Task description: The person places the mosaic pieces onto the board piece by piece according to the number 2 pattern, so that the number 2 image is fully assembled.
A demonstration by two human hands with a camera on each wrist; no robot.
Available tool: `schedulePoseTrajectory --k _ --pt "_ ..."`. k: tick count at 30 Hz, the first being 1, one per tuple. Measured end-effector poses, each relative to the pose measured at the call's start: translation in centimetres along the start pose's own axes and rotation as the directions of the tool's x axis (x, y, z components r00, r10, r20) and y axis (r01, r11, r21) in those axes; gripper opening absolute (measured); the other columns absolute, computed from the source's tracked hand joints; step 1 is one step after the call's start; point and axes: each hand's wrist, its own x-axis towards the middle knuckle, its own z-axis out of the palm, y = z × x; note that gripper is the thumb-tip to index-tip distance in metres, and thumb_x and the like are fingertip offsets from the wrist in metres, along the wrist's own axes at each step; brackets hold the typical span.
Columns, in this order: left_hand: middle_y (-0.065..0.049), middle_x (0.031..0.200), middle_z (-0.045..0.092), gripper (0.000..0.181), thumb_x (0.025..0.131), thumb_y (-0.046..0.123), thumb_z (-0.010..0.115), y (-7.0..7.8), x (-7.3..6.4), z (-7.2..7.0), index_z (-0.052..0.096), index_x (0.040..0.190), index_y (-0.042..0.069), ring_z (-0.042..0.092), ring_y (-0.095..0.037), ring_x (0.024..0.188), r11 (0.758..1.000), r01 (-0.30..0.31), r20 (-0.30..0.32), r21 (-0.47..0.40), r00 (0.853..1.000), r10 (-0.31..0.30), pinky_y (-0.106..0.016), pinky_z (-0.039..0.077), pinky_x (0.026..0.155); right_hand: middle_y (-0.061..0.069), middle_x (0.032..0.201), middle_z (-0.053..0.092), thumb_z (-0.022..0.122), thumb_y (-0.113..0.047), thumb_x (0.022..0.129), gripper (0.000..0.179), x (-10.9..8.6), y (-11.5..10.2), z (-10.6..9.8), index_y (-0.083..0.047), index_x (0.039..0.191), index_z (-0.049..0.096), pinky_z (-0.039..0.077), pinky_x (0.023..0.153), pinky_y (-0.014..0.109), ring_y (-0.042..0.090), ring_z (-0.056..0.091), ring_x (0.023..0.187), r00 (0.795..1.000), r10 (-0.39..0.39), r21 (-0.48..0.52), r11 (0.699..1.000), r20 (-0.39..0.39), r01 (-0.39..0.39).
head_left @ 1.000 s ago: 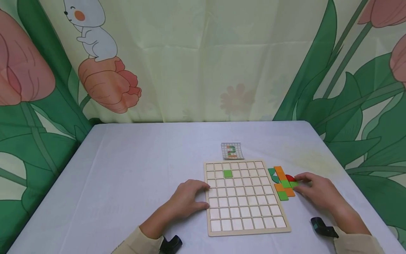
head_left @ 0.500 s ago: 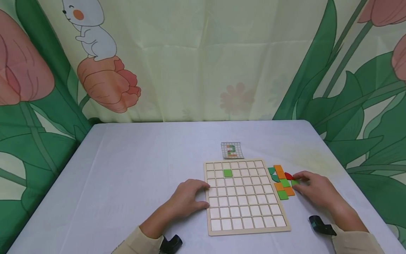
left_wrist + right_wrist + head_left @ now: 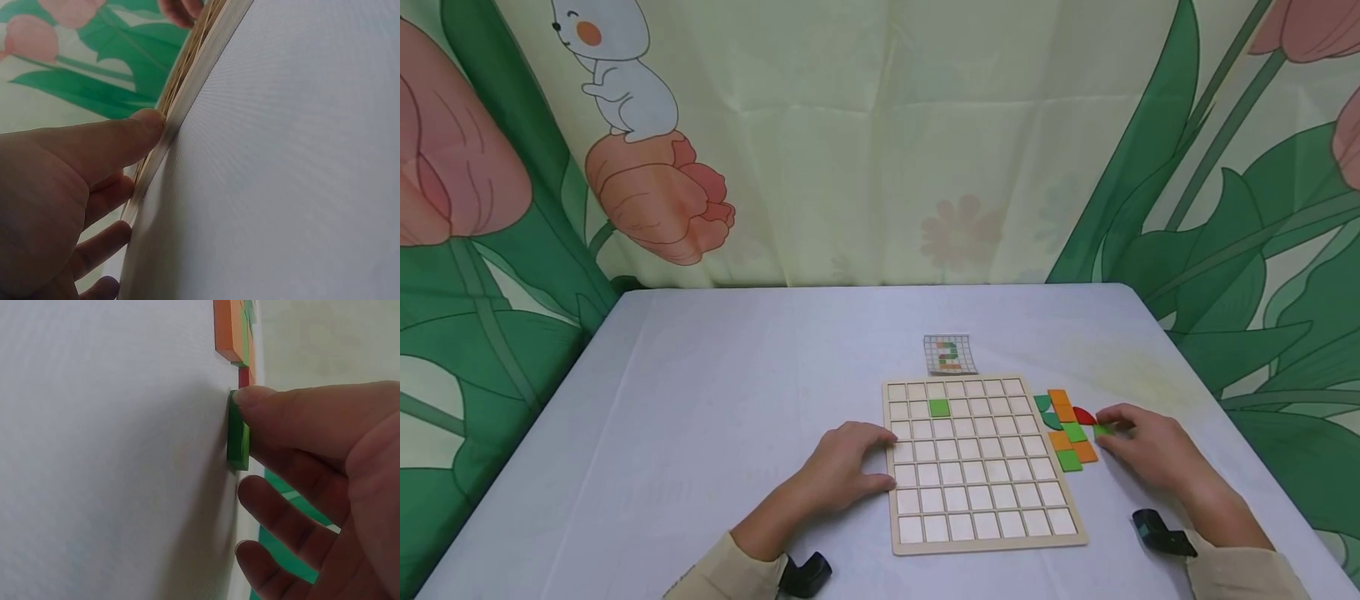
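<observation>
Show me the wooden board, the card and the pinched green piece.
Wooden board (image 3: 974,474): head view, a central cell.
Card (image 3: 950,355): head view, printed face.
Pinched green piece (image 3: 236,439): right wrist view, narrow side.

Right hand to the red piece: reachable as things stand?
Probably yes: the red piece lies just beyond the fingertips of the right hand, with nothing seen on top of it. That hand is pinching a green tile, though, so it would likely need to release that first.
</observation>
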Motion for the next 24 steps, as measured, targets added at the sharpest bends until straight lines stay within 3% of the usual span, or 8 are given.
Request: schedulePoseTrajectory --k 13,24 --pt "0.000 0.124 0.065 0.047 0.083 0.025 0.082 -0.13 -0.02 -0.02 0.066 0.125 0.011 0.055 -0.024 0.122 1.000 -0.009 -0.002 0.002 1.000 0.009 -0.047 0.041 0.104 0.028 0.112 0.061 0.072 -0.010 0.089 0.038 -0.02 -0.16 -0.16 0.006 0.122 0.061 0.051 0.086 0.061 0.044 0.055 0.101 1.000 -0.006 -0.002 1.000 0.001 0.006" --pt "0.001 0.124 0.065 0.047 0.083 0.026 0.082 -0.10 -0.05 -0.15 0.066 0.126 0.012 0.055 -0.023 0.121 1.000 -0.015 -0.001 0.008 1.000 0.015 -0.046 0.042 0.103 0.033 0.116 0.057 0.076 -0.021 0.087 0.053 -0.04 0.13 -0.85 0.009 0.125 0.056 0.052 0.083 0.061 0.047 0.052 0.103 0.998 0.070 -0.008 0.998 0.009 -0.070"
